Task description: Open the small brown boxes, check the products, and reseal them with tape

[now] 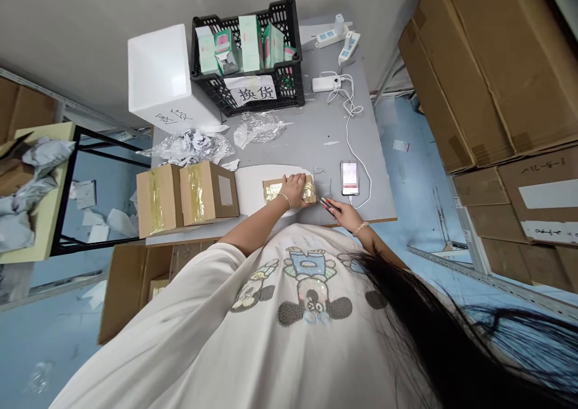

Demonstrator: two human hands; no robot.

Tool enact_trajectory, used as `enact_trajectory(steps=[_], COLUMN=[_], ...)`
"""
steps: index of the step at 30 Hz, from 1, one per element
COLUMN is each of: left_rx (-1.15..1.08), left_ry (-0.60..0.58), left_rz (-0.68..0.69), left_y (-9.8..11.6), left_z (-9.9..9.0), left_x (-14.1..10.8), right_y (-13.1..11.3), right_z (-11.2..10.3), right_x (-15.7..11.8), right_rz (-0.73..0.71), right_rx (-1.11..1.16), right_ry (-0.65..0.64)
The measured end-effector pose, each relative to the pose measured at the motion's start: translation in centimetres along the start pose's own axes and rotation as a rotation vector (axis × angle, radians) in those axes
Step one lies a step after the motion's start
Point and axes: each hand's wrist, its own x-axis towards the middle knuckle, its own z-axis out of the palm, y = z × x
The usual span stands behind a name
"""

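**Left hand's flat on the taped packet, right hand's got the tool, quick layout check**

Okay, nearest stuff first. Your left hand (pixel 293 191) is open, palm down, pressing on a small cardboard packet (pixel 289 191) wrapped in shiny gold-looking tape. That packet sits straight out in front of you, its long axis running sideways across your body, on a white pad (pixel 248 187). Your left hand covers its middle, so that arm's the closer one by a bit.

Your right hand (pixel 342 214) is curled around a slim red-and-black tool (pixel 329 205), tip pointing at the packet's right end and just beside it. Too small to tell if it's a pen or a cutter, sorry. Both hands are right by the tabletop's (pixel 325 138) near edge, and a few thin bits of wire or string lie just past the packet.

To your right there's a phone (pixel 350 178) with its white charging cable (pixel 347 138) looping up toward a charger (pixel 324 84). To your left, two taped cardboard boxes (pixel 189 195) sit right against the pad. Further out you've got crumpled plastic wrap (pixel 192 147), then a black plastic crate (pixel 246 53) of small boxes beside a white bin (pixel 167 78).
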Motion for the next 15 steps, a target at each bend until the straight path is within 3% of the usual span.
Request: enact_trajectory(steps=[5,15], left_rx=[-0.007,-0.043], left_ry=[-0.001,0.028], left_rz=[0.002,0.001], left_y=[-0.1,-0.1], left_z=[0.2,0.1], left_x=[-0.1,-0.2], right_y=[-0.2,-1.3], right_z=[-1.2,1.7], right_x=[1.5,4.8], right_rz=[0.014,0.037], right_rx=[0.055,-0.004], right_ry=[0.112,0.097])
